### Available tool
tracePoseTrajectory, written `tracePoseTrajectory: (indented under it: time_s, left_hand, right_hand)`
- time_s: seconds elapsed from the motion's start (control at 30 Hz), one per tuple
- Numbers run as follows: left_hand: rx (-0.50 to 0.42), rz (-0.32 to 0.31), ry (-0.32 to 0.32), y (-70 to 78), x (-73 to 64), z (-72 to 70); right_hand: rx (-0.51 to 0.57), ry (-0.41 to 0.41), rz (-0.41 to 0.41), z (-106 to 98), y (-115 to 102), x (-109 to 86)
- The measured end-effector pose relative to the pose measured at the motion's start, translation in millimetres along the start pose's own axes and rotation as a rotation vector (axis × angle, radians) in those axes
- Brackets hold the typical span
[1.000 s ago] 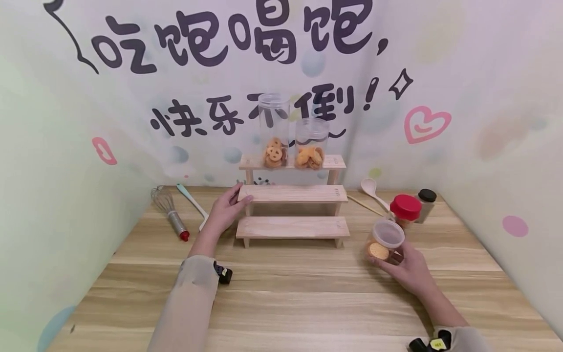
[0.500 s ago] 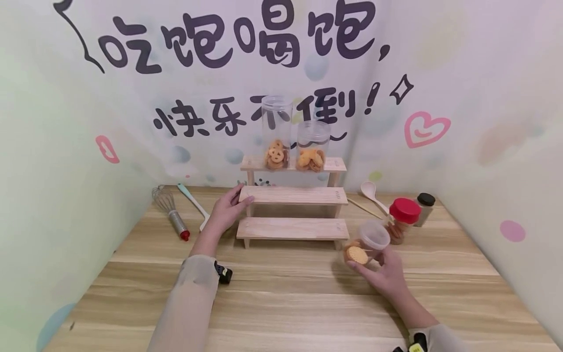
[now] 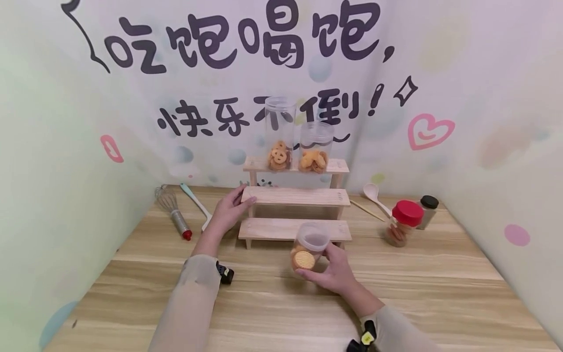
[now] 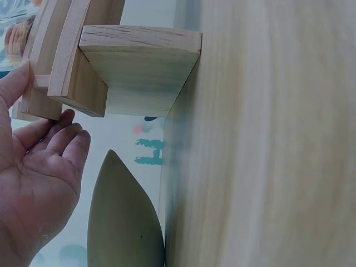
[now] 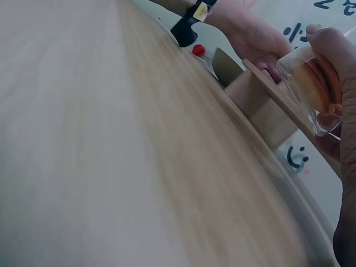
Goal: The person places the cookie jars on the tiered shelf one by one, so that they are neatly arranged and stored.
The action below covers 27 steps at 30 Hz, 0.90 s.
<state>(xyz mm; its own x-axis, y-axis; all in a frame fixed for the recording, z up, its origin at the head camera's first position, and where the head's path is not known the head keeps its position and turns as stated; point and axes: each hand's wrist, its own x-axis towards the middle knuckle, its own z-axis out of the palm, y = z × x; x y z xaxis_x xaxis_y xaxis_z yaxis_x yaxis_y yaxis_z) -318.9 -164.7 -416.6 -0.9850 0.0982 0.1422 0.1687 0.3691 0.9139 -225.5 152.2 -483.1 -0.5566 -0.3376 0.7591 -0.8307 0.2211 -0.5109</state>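
Observation:
My right hand grips a short clear plastic jar of round biscuits, held in front of the bottom step of a three-tier wooden display stand. In the right wrist view, thumb and fingers wrap the jar. At the stand's left end, my left hand pinches the middle step, thumb on top. The left wrist view has this hand with its fingers under the wooden end. On the top step stand a tall clear jar and a shorter jar, both with biscuits inside.
A red-lidded jar and a black-lidded jar stand at the right, near a pale ladle and a thin stick. At the left lie a whisk and a blue-handled spatula. Walls close the back and sides.
My right hand has carried the biscuit jar leftward from beside the red-lidded jar to in front of the stand. The left hand keeps its hold on the middle step.

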Motion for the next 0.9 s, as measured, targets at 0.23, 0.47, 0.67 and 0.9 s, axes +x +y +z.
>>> tracePoseTrajectory:
  time_s: [0.23,0.47,0.67,0.9]
  left_hand:
    - [-0.007,0.024,0.003,0.2,3.5,-1.6]
    - [-0.016,0.025,0.012,-0.2,3.9,-1.5]
    - [-0.017,0.026,0.02,-0.8,3.7,1.1]
    - [-0.013,0.011,0.016,-1.7,1.6,1.7]
  right_hand:
    - [-0.027,-0.005,0.0,27,-4,22.4]
    - [-0.039,0.038,-0.015,38,-30,47.6]
    - [-0.025,0.155,-0.039,44,-29,63.5]
    - [-0.072,0.116,-0.031,41,-11,96.6]
